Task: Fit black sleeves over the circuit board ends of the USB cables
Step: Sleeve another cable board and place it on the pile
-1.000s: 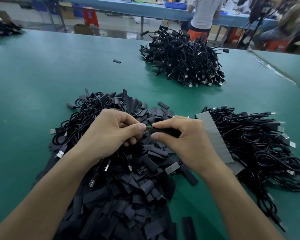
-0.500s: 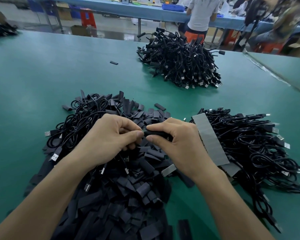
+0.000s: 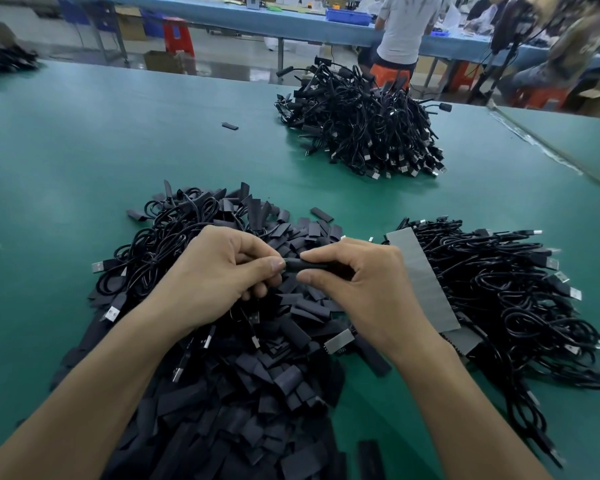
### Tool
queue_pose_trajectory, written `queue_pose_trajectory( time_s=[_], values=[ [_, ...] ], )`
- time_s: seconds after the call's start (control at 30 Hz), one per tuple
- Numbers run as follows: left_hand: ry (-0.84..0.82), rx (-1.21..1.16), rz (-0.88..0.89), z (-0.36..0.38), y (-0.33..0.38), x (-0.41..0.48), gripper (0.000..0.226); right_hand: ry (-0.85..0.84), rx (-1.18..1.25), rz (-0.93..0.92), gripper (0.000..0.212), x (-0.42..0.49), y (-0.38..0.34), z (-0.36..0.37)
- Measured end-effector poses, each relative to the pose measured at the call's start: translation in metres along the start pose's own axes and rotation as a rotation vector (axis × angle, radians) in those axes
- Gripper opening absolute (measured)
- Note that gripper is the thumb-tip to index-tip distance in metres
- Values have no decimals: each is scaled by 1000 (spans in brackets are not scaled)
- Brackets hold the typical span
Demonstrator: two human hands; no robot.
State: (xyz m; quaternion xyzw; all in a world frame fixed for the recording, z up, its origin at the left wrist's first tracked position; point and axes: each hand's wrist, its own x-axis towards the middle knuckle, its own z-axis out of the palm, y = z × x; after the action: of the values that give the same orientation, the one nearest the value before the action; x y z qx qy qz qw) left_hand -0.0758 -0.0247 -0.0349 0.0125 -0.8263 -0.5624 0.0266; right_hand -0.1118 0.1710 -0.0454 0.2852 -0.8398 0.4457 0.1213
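A light, soft sleeve [image 3: 309,265] is pinched in the right hand [image 3: 364,285] – at 9 o'clock the left hand [image 3: 219,271] is closed on the cable end; best held by its sides.

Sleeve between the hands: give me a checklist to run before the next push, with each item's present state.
1. Right hand grips the sleeve: ok, thumb and forefinger pinch it.
2. Left hand holds the cable end at the sleeve's mouth: ok, fingertips meet the sleeve's left end.
3. Board fully inside the sleeve: cannot tell, fingers hide it.
4. Sleeve lined up with the cable: cannot tell, the cable is hidden under the left hand.
5. Spare sleeves within reach: ok, the sleeve pile lies under both hands.
6. Cables waiting: ok, a cable heap lies beside the right hand.
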Motion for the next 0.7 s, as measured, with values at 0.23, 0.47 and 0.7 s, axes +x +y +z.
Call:
queue_pose_trajectory(
  time_s=[0.23, 0.47, 0.7],
  values=[
    [-6, 27, -15, -2, -2, 1, 15, -4, -33, -22, 22, 0, 0, -1],
    [4, -15, -41, -3, -4, 0, 16, 26, -86, -42, 20, -1, -2, 4],
    [-30, -16, -64, 0, 1, -2, 13, -4, -91, -82, 23, -3, -3, 4]
  ],
)
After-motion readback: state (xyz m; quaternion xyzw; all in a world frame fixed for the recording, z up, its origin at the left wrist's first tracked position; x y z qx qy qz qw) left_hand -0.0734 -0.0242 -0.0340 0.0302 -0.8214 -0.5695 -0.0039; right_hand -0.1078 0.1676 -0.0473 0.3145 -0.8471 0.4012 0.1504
